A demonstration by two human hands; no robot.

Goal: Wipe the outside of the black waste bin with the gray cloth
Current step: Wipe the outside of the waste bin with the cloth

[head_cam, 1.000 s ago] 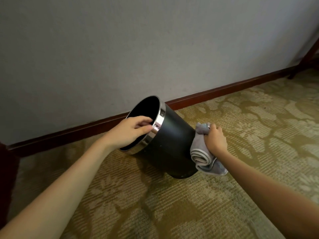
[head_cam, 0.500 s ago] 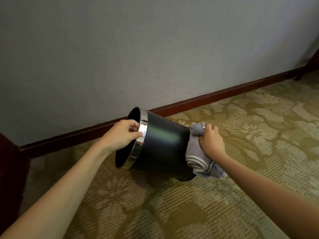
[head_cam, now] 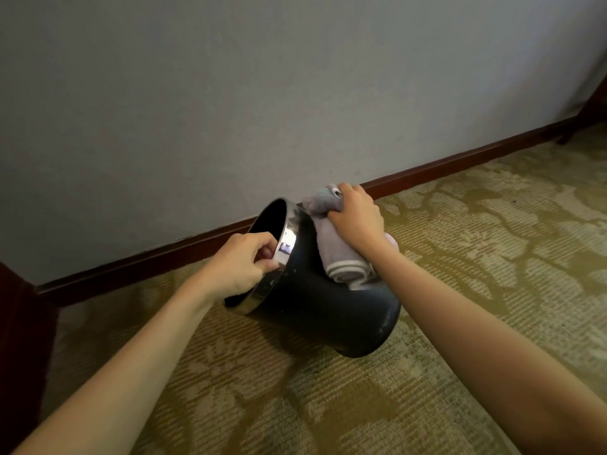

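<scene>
**Bin tipped over on the carpet, cloth pressed to its side**

The black waste bin [head_cam: 315, 300] lies tilted on the patterned carpet [head_cam: 492, 257] near the baseboard [head_cam: 460, 165], its long axis running from far left to near right, with the open mouth and chrome rim [head_cam: 286, 244] facing left. The left hand [head_cam: 241, 266] pinches that rim, fingers curled inside. The right hand [head_cam: 358, 218], arm reaching in from the near right, is closed over the bunched gray cloth [head_cam: 341, 257], pressing it against the bin's upper side.

Dim, soft, warm-tinted indoor light. Glare on the bin's chrome rim [head_cam: 289, 238]. Faint shadow on the carpet [head_cam: 492, 257] beneath. Slight blur throughout; wide-angle bending of the baseboard [head_cam: 460, 165].
</scene>
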